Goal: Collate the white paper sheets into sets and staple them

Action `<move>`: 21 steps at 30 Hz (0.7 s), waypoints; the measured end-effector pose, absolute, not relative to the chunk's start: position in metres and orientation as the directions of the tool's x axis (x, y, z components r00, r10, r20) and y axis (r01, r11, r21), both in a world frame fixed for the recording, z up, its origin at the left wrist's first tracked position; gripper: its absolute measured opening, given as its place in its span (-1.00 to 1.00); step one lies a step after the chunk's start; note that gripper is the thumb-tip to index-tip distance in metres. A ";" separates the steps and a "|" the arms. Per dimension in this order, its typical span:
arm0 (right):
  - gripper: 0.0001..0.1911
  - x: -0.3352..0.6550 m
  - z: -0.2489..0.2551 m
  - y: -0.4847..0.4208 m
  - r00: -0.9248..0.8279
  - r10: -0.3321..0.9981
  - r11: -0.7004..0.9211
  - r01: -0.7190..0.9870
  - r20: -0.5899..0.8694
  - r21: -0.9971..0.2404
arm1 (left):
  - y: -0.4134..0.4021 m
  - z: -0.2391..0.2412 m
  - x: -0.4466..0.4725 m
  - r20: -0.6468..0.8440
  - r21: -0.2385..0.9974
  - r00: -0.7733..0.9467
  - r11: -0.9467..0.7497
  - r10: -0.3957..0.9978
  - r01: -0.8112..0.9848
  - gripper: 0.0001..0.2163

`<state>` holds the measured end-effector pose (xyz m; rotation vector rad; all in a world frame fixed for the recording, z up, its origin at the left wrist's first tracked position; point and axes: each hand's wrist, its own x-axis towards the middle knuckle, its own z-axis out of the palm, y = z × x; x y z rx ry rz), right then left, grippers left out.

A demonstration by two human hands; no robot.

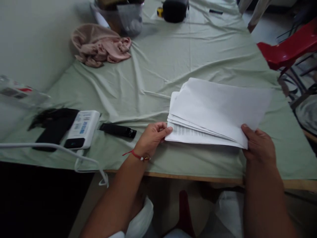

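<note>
Both hands are pinching a fanned stack of papers [213, 112] lying near the table's near edge: left hand [152, 137] gripping its left corner, right hand [259, 145] lifting the right corner. Light, floppy, slippery sheets probably need squared edges.

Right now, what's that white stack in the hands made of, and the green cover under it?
The white stack looks like thin matte paper: loose sheets fan apart and one shows print. The green cover looks like soft woven cloth, since it wrinkles and drapes over the edge.
</note>
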<state>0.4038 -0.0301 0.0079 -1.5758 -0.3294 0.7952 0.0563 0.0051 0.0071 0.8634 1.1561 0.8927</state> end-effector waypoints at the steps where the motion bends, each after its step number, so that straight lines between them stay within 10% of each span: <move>1: -0.45 0.403 0.009 -0.030 0.713 0.634 -0.175 -0.245 -0.299 -0.954 | 0.005 0.006 0.056 -0.379 0.910 0.148 0.397 0.914 -0.123 -0.32; 21: -0.36 0.411 -0.012 -0.035 0.629 0.766 -0.056 -0.138 -0.131 -0.989 | 0.023 -0.009 0.047 -0.359 0.843 0.098 0.368 0.928 -0.393 -0.39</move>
